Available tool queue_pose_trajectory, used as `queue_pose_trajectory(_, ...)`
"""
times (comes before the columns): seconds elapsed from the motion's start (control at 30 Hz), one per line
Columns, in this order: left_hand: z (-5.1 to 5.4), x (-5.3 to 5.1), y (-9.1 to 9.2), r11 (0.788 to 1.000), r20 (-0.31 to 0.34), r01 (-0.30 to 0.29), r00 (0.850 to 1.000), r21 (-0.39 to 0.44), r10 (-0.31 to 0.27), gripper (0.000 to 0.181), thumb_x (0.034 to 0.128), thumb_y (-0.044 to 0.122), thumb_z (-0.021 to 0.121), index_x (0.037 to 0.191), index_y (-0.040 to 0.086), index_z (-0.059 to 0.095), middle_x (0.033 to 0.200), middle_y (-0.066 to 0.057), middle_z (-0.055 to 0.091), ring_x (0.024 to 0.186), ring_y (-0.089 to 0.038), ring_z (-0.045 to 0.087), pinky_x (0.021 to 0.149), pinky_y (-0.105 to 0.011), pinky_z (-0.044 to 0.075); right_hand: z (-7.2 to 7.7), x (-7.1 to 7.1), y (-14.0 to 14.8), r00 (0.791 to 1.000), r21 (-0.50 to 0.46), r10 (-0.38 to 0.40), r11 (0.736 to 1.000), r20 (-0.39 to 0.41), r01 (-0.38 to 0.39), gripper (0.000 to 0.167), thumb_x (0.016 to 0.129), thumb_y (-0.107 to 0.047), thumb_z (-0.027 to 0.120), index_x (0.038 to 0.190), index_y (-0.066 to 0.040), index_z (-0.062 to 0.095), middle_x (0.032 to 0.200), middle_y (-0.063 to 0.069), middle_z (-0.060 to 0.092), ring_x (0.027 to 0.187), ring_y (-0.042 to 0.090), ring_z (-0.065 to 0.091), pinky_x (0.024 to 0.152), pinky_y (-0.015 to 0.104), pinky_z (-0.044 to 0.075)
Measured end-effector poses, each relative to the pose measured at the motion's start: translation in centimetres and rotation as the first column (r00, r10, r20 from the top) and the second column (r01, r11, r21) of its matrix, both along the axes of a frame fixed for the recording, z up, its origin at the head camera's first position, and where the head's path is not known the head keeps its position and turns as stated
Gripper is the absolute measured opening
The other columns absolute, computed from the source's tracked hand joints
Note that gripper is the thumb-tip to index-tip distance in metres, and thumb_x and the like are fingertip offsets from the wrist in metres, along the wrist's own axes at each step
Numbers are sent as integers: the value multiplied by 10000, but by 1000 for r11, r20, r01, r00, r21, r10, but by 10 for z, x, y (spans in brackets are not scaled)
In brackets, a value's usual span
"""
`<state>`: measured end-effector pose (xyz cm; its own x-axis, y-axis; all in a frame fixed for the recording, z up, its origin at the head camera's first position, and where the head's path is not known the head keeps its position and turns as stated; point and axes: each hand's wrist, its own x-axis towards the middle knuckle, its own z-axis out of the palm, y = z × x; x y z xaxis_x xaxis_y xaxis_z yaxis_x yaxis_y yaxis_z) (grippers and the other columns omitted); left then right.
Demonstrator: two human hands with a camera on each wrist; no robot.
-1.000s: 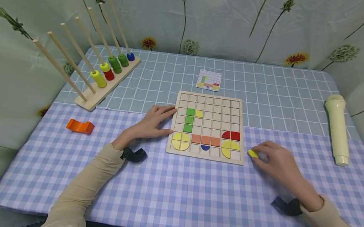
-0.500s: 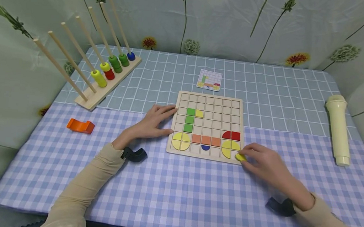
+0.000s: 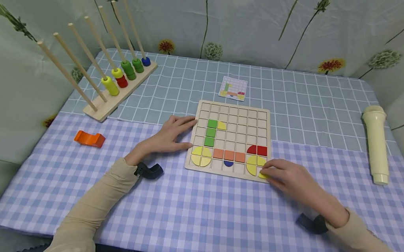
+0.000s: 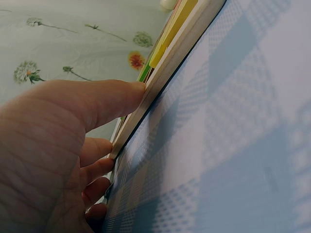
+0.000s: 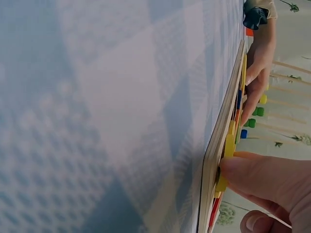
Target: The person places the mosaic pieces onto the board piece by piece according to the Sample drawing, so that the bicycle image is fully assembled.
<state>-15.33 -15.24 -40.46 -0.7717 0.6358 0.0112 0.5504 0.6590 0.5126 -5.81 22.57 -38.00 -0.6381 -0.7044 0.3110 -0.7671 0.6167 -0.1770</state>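
Note:
A square wooden grid board [image 3: 231, 136] lies on the table. My left hand [image 3: 167, 137] rests on its left edge, thumb and fingertips touching the rim. Between the thumb and fingers of my right hand [image 3: 292, 179] is a yellow quarter-circle tile [image 3: 263, 176], at the board's lower right corner. The right wrist view shows this yellow tile [image 5: 229, 150] at the board's edge, partly covered by my thumb. On the grid are green square tiles [image 3: 210, 132], orange square tiles [image 3: 228, 155], red tiles [image 3: 261, 151], a blue half-circle tile [image 3: 228, 163] and a full yellow circle [image 3: 201, 157] of quarter tiles.
A small pattern card [image 3: 233, 88] lies behind the board. At the back left stands a wooden peg rack [image 3: 109, 101] with coloured beads. An orange block [image 3: 89, 139] lies at left, a cream microphone-shaped object [image 3: 376, 143] at right. A checked cloth [image 3: 195, 212] covers the table.
My right hand has moved left from the cloth onto the board's lower right corner, bringing the yellow quarter-circle tile over the grid. My left hand has stayed at the left edge.

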Motion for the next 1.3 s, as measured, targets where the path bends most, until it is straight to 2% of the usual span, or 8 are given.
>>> queue_pose_trajectory(0.47, 1, -2, 3, 1000, -3, -3, 1000, -1, 3, 754, 862, 348, 635, 1488, 128, 278, 1551, -95, 258, 1241, -306, 297, 997, -517, 248, -1, -10, 3, 990, -94, 132, 986, -53, -137, 322, 558, -27, 832, 856, -116, 751, 856, -18, 709, 804, 135, 662, 705, 312, 530)
queue_pose_trajectory(0.67, 1, -2, 4, 1000, -3, -7, 1000, -3, 7, 759, 859, 351, 637, 1488, 124, 278, 1551, -96, 258, 1248, -307, 293, 997, -517, 246, -2, -14, 7, 975, -97, 191, 975, -110, -202, 239, 634, -17, 782, 857, -81, 728, 852, 8, 699, 794, 144, 648, 693, 290, 523)
queue_pose_trajectory(0.87, 2, -3, 5, 1000, 12, -16, 1000, -7, 16, 748, 868, 348, 628, 1490, 131, 273, 1553, -87, 254, 1252, -303, 287, 990, -512, 248, -2, -16, 7, 980, -87, 164, 981, -111, -174, 318, 538, 13, 821, 828, -74, 726, 835, 12, 695, 774, 143, 648, 680, 284, 528)
queue_pose_trajectory(1.07, 2, -3, 5, 1000, 16, -11, 1000, 6, 11, 748, 864, 339, 633, 1488, 126, 278, 1553, -88, 254, 1251, -305, 283, 984, -507, 248, -2, -16, 9, 986, -85, 138, 986, -90, -146, 318, 539, 4, 831, 827, -84, 726, 841, 7, 693, 778, 139, 648, 689, 281, 530)
queue_pose_trajectory(1.13, 2, -4, 5, 1000, 19, -7, 1000, 2, 7, 742, 870, 336, 627, 1490, 128, 274, 1555, -89, 249, 1254, -307, 282, 985, -504, 249, -1, -17, 11, 984, -105, 139, 983, -107, -151, 258, 606, -21, 810, 842, -81, 725, 849, 13, 692, 778, 147, 647, 684, 285, 530)
queue_pose_trajectory(1.2, 4, -3, 4, 1000, 29, -2, 1000, -6, 2, 734, 880, 336, 617, 1491, 125, 269, 1556, -95, 243, 1273, -312, 274, 999, -507, 244, 1, -18, 12, 985, -127, 126, 982, -121, -141, 117, 772, -130, 744, 875, -77, 726, 866, 20, 691, 789, 157, 645, 684, 293, 524)
queue_pose_trajectory(1.23, 5, -3, 3, 1000, 37, -3, 999, -11, 3, 728, 885, 337, 608, 1492, 124, 266, 1556, -97, 244, 1287, -316, 269, 1010, -509, 241, 2, -18, 13, 985, -133, 109, 983, -130, -127, 138, 853, -192, 679, 901, -70, 723, 882, 26, 689, 802, 167, 643, 690, 305, 520)
queue_pose_trajectory(1.3, 9, -1, 0, 999, 38, -14, 999, -33, 15, 713, 899, 349, 590, 1493, 127, 264, 1552, -97, 254, 1304, -316, 269, 1023, -513, 239, 6, -19, 16, 989, -134, 55, 988, -141, -74, 328, 966, -307, 502, 967, -57, 713, 930, 51, 687, 834, 192, 635, 692, 332, 512)
